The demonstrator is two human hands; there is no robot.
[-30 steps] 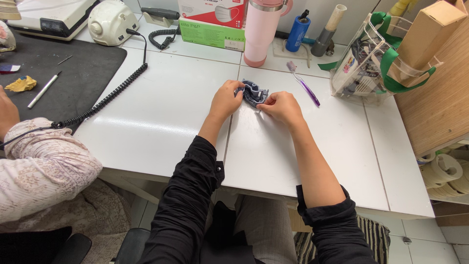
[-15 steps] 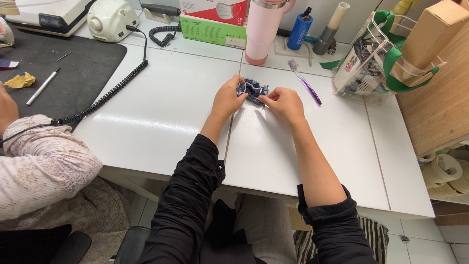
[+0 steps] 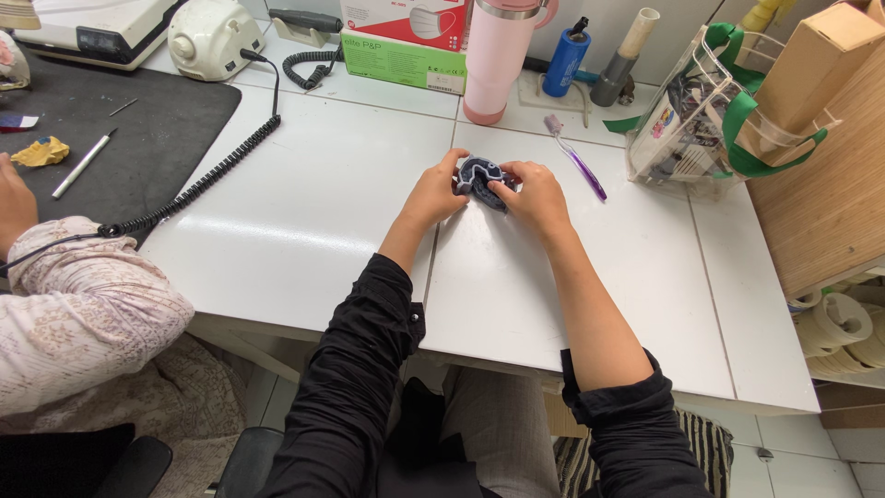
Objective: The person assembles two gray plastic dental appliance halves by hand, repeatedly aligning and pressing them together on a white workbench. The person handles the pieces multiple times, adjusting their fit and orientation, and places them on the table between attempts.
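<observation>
left hand (image 3: pixel 433 192) + right hand (image 3: pixel 533 192): both pinching dark blue cloth bundle (image 3: pixel 479 175) | soft, light, crumples; grip folded edges | white desk (image 3: pixel 313 212)

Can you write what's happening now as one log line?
left hand: holding small dark grey folded cloth | right hand: holding same cloth | white table: below

pink tumbler (image 3: pixel 498 57), purple toothbrush (image 3: pixel 577 159), coiled cord (image 3: pixel 198 184)
</observation>
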